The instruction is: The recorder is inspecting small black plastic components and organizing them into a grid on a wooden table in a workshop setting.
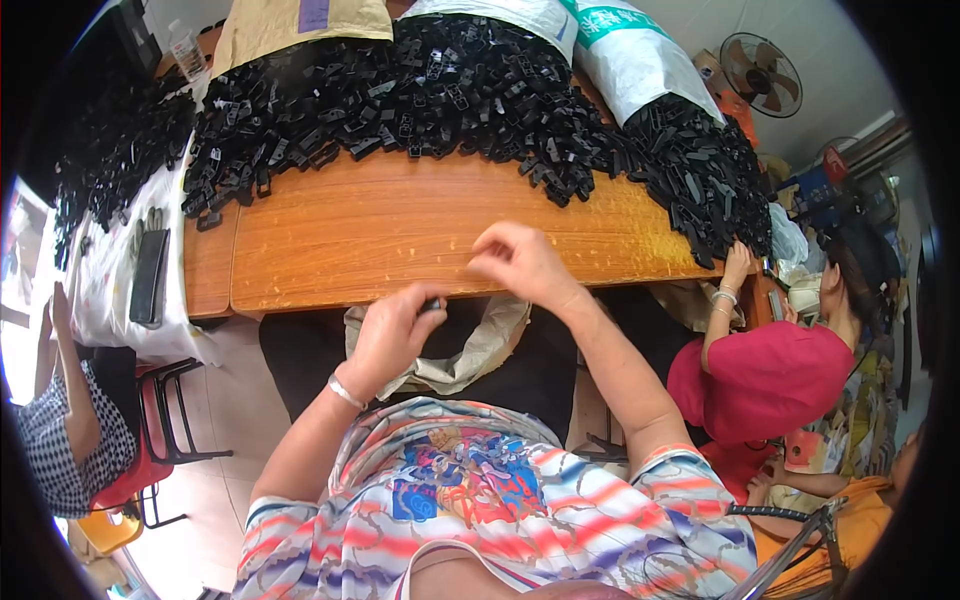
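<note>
Varnished wooden table (420, 225), orange-brown, scuffed, its edge bowed by the lens. Far left: white patterned cloth (105, 255) under a flat black case (150, 278); co-worker in checked fabric (92, 455), partly lost past the rim. Back: heap of small black plastic pieces (450, 100), blocky, glossy, single outlines hard to separate; brown paper sack (290, 30) behind, cut off above. Centre: left hand (398, 322), pinched on one small dark piece (432, 303) — mostly covered by fingers — beside the table's near edge; creased beige sack (475, 360) below; right hand (525, 265), fingers curled, narrow — cannot tell whether anything is held. Right: red-sleeved co-worker (780, 370), hand at the heap.
</note>
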`<state>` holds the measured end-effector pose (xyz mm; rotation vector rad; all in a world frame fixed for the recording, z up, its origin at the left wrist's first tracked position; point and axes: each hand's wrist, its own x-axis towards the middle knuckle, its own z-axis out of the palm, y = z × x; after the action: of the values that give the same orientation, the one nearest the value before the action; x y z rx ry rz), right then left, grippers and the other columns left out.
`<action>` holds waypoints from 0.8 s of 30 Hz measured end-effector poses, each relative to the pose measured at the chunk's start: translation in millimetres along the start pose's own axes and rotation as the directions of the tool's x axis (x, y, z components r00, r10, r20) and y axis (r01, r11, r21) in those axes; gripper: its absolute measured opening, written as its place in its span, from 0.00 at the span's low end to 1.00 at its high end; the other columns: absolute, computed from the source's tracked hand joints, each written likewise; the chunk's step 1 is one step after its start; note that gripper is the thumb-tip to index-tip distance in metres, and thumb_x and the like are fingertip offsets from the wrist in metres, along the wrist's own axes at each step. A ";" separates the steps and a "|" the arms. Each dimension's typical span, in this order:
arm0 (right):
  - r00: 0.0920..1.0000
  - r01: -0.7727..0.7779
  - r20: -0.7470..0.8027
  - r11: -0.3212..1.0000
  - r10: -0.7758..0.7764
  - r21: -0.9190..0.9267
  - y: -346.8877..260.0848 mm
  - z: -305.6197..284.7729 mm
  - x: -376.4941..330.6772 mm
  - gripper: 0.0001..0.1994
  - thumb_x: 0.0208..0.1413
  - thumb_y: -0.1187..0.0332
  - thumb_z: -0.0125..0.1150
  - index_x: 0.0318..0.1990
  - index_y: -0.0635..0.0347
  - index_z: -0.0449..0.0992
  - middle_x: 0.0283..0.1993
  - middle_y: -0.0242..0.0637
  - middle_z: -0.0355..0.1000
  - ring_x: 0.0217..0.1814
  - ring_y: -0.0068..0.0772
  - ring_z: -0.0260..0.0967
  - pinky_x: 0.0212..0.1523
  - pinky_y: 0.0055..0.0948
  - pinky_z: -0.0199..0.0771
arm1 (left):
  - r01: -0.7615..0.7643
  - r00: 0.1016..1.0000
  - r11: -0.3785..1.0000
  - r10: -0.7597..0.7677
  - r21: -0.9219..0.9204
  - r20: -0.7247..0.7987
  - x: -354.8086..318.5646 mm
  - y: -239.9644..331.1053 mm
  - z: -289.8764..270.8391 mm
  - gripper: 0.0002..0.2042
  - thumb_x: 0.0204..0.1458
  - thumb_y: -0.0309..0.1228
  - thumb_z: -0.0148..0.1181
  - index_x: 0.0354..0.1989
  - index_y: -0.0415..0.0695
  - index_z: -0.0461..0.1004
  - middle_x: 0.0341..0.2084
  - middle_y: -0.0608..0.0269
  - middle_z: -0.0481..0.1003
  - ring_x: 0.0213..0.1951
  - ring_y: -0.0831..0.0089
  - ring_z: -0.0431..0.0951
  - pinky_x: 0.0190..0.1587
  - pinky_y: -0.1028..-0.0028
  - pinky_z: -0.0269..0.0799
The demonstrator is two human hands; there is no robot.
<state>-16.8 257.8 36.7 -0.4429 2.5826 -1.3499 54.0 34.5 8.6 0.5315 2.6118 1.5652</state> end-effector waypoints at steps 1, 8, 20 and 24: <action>0.989 0.033 -0.140 0.992 -0.050 -0.123 17.8 -10.9 3.5 0.10 0.49 0.71 0.69 0.38 0.65 0.78 0.35 0.37 0.75 0.35 0.25 0.74 0.38 0.25 0.74 | -0.075 0.997 0.994 0.074 0.079 0.017 -5.2 -3.7 4.7 0.12 0.51 0.26 0.62 0.44 0.40 0.75 0.35 0.51 0.79 0.39 0.52 0.79 0.41 0.64 0.75; 0.853 -0.268 -0.507 0.729 -0.125 -0.630 82.5 -56.9 30.9 0.16 0.49 0.71 0.68 0.45 0.59 0.74 0.45 0.48 0.69 0.44 0.55 0.73 0.41 0.45 0.75 | -0.105 0.990 0.919 0.060 0.379 0.127 -15.0 -40.8 24.7 0.16 0.48 0.27 0.64 0.48 0.43 0.74 0.41 0.52 0.77 0.46 0.54 0.76 0.48 0.62 0.73; 0.902 0.020 -0.374 0.885 -0.217 -0.466 56.0 -15.7 89.5 0.14 0.47 0.73 0.68 0.43 0.60 0.75 0.43 0.45 0.75 0.45 0.50 0.74 0.44 0.41 0.75 | -0.129 0.886 0.845 0.333 0.519 -0.322 96.8 -44.7 -50.3 0.10 0.51 0.22 0.58 0.43 0.43 0.74 0.36 0.53 0.73 0.40 0.54 0.76 0.40 0.61 0.74; 0.924 0.110 -0.309 0.932 -0.224 -0.345 45.7 0.4 66.6 0.15 0.46 0.75 0.68 0.43 0.64 0.76 0.43 0.46 0.75 0.45 0.49 0.75 0.45 0.40 0.75 | 0.093 0.881 0.810 0.204 0.579 -0.427 149.7 -75.9 -72.2 0.16 0.50 0.28 0.65 0.48 0.42 0.74 0.43 0.53 0.71 0.48 0.55 0.72 0.50 0.63 0.72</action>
<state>-86.9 258.9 -3.3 -0.5334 3.1447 -1.1367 -122.4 -11.8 -2.3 0.2591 3.5134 0.9377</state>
